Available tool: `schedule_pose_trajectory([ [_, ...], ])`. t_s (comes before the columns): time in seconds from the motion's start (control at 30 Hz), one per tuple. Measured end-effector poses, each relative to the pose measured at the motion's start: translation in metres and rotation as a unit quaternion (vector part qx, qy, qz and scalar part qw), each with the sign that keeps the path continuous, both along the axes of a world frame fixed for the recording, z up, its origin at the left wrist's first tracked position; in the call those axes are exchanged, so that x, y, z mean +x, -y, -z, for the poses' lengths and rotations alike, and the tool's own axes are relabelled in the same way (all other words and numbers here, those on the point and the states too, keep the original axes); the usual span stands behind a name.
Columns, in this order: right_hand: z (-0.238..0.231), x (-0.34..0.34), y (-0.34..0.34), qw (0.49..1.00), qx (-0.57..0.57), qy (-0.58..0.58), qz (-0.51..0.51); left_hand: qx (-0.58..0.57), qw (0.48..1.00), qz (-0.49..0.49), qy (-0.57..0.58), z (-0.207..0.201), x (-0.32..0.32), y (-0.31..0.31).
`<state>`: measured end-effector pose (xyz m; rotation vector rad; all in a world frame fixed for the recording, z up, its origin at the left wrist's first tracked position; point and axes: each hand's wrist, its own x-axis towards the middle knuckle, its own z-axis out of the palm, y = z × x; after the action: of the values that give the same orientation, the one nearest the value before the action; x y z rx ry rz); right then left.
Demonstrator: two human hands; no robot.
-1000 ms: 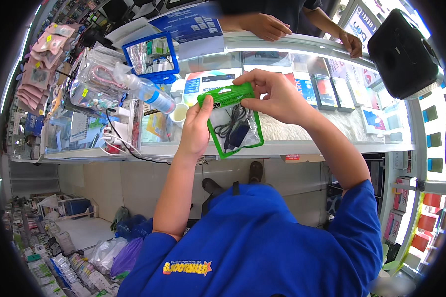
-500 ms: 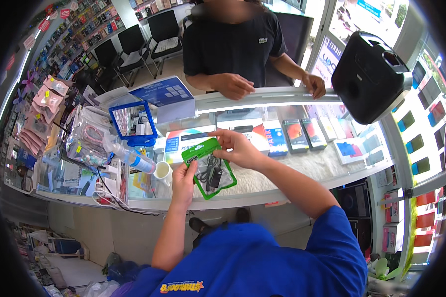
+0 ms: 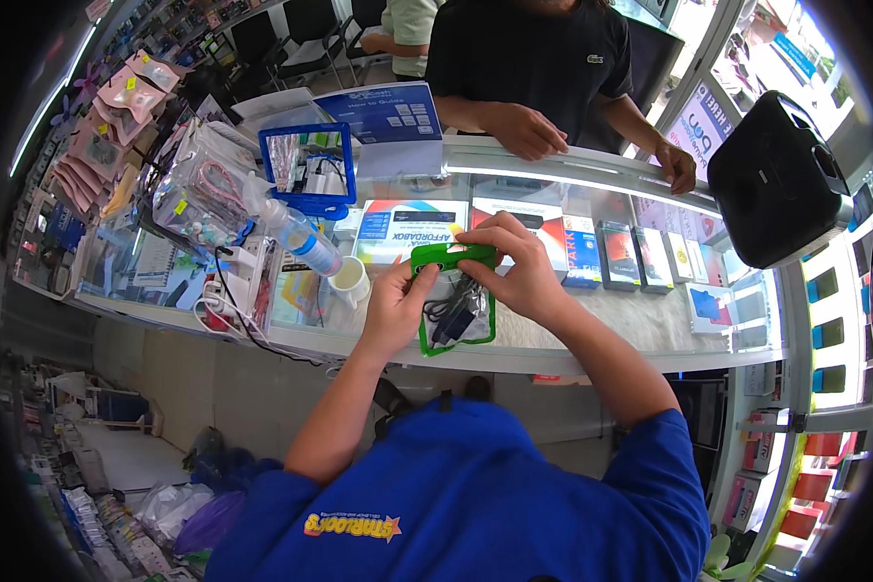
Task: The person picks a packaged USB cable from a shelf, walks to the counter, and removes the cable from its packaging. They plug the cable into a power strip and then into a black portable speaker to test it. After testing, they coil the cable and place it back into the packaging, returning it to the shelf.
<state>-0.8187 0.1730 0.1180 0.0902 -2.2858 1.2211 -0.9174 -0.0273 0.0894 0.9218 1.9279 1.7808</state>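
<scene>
Over the counter I hold a green-edged pouch (image 3: 446,258) with a clear window. Inside it shows a dark charger (image 3: 459,324) with a coiled cable. My left hand (image 3: 395,308) is closed on the pouch's upper left corner, thumb on the front. Fingers of my right hand (image 3: 520,266) pinch the top edge at the right; whether the top is open cannot be seen. The pouch's lower part hangs below both hands. A white mug (image 3: 350,282) stands left of my left hand, beside a clear spray bottle (image 3: 306,242).
The glass counter (image 3: 601,315) holds boxed phones (image 3: 619,255). A blue-framed mirror (image 3: 309,167) and bagged accessories (image 3: 196,199) stand left; a black speaker (image 3: 778,184) is right. A person in a black shirt (image 3: 524,63) rests both hands on the far edge; another stands behind.
The view has shifted, so the counter sits further right. The pouch's top has tilted, and my right hand now grips closer along its upper edge. A second person has come into view behind.
</scene>
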Motion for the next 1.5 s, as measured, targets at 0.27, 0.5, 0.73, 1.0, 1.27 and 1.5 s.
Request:
schedule_pose_trajectory([
  [0.27, 0.012, 0.0, 0.003, 0.994, 0.057, -0.088, 0.031, 0.01, 1.0, -0.007, 0.011, 0.005, 0.004, 0.0],
  [0.5, 0.014, 0.002, 0.005, 0.98, 0.142, -0.134, 0.047, 0.023, 0.999, -0.006, 0.046, 0.011, 0.007, -0.002],
  [0.73, 0.013, 0.0, 0.004, 0.965, 0.181, -0.185, 0.044, 0.036, 0.997, -0.013, 0.065, 0.014, 0.01, -0.004],
  [1.0, 0.014, 0.002, 0.004, 0.967, 0.182, -0.168, 0.057, 0.041, 0.996, 0.0, 0.082, 0.01, 0.014, -0.005],
  [1.27, 0.005, -0.002, 0.014, 0.957, 0.201, -0.2, 0.055, 0.049, 0.997, 0.025, 0.058, -0.003, 0.015, -0.003],
  [1.5, 0.008, -0.002, 0.011, 0.95, 0.206, -0.229, 0.056, 0.039, 0.999, 0.004, 0.028, 0.001, 0.017, -0.002],
])
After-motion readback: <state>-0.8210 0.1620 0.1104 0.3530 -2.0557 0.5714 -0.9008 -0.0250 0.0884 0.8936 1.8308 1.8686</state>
